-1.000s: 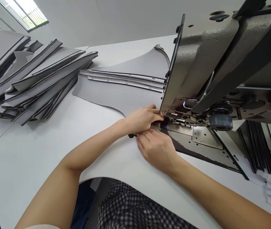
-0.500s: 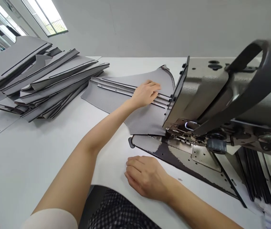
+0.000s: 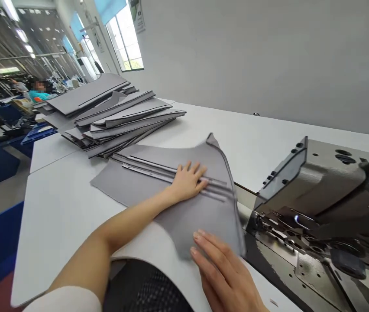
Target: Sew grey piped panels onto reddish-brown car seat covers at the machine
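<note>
A grey fabric panel [image 3: 145, 190] with sewn ridges lies flat on the white table [image 3: 67, 208], left of the sewing machine [image 3: 321, 195]. My left hand [image 3: 187, 182] rests flat on the panel's ridges, fingers spread and open. My right hand [image 3: 223, 268] lies near the panel's front corner with fingers stretched out, its fingertips touching the fabric's near edge. Neither hand grips anything.
A tall stack of similar grey panels [image 3: 113, 112] sits at the table's far left. The machine's dark bed plate [image 3: 275, 268] lies to the right of my right hand. Another person [image 3: 38, 89] is far off at the left. A window [image 3: 126, 39] is behind.
The view swung left and up. My left hand left the needle area and slid the panel leftward out from under the machine. My right hand moved from the table onto the panel's near edge.
</note>
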A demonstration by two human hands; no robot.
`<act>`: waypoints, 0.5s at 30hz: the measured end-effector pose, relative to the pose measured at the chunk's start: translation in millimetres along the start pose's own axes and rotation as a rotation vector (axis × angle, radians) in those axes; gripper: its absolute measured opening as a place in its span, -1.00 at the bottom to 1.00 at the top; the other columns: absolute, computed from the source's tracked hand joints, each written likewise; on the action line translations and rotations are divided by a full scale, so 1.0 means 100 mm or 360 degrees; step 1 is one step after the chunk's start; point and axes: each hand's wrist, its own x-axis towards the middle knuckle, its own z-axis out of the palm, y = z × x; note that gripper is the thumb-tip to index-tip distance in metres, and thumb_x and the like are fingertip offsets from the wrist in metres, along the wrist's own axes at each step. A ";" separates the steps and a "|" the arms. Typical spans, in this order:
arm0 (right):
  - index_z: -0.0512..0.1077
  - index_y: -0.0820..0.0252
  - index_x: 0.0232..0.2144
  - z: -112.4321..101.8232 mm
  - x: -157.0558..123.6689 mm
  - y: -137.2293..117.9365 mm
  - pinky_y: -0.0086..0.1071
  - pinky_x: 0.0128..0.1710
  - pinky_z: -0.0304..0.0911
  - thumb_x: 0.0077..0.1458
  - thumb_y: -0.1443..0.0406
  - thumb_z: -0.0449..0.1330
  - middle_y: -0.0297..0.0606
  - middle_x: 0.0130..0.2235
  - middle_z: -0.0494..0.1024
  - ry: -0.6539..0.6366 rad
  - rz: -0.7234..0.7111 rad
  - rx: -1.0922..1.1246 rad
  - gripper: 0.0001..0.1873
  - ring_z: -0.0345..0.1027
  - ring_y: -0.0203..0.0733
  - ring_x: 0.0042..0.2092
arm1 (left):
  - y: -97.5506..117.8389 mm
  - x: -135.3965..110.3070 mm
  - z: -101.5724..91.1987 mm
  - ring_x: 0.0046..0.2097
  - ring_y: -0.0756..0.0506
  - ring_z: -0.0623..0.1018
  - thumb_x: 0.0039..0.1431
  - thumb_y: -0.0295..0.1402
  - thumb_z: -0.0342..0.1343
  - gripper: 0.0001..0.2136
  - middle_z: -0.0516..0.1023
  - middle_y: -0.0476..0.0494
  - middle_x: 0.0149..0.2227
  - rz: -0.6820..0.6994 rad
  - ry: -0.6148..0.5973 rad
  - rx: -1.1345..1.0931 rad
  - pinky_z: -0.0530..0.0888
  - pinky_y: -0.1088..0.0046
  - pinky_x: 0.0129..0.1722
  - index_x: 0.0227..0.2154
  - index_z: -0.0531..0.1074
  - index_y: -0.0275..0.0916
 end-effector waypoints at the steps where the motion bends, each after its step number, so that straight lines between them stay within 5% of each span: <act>1: 0.36 0.30 0.13 0.01 0.00 -0.02 -0.18 0.15 0.37 0.09 0.54 0.07 -0.01 0.14 0.47 0.0007 0.0030 -0.0018 -0.47 0.23 0.01 0.28 | -0.05 -0.26 -0.13 0.31 -0.44 0.27 0.35 -0.02 -0.05 -0.50 0.28 -0.26 0.32 0.0111 -0.0066 -0.0073 0.29 -0.20 0.20 0.23 0.30 -0.14; 4: 0.19 0.27 0.29 0.08 0.02 -0.02 -0.01 0.21 0.28 0.19 0.42 0.10 0.04 0.28 0.28 0.0083 0.0296 -0.0137 -0.38 0.09 0.11 0.34 | -0.16 -0.80 -0.53 0.09 -0.23 0.52 0.37 -0.05 -0.04 -0.62 0.53 -0.16 0.11 0.0295 -0.0165 -0.0251 0.48 0.17 0.10 0.03 0.47 -0.14; 6: 0.04 0.24 0.37 0.15 0.02 0.01 0.13 0.22 0.22 0.26 0.32 0.08 0.06 0.34 0.16 0.0122 0.0571 -0.0199 -0.33 0.01 0.16 0.37 | -0.23 -0.88 -0.70 0.04 -0.16 0.54 0.37 -0.10 -0.03 -0.64 0.55 -0.19 0.07 0.0235 -0.0087 -0.0320 0.48 0.25 0.10 0.03 0.46 -0.20; 11: -0.08 0.11 0.40 0.24 -0.06 0.05 0.14 0.22 0.23 0.32 0.19 0.05 0.01 0.38 0.08 -0.0005 0.0871 -0.0157 -0.31 0.03 0.11 0.37 | -0.31 -0.41 -0.64 0.21 -0.23 0.41 0.20 -0.11 0.21 -0.47 0.44 -0.29 0.17 0.0262 -0.0132 -0.0623 0.34 0.09 0.23 0.16 0.34 -0.26; 15: -0.11 0.08 0.40 0.17 -0.07 0.06 0.06 0.27 0.20 0.33 0.19 0.06 -0.03 0.38 0.08 -0.0020 0.0942 -0.0179 -0.30 0.00 0.05 0.38 | -0.22 -0.20 -0.54 -0.06 -0.15 0.56 0.23 -0.27 0.17 -0.75 0.59 -0.20 -0.10 0.0265 -0.0133 -0.0716 0.48 0.28 -0.01 -0.10 0.50 -0.31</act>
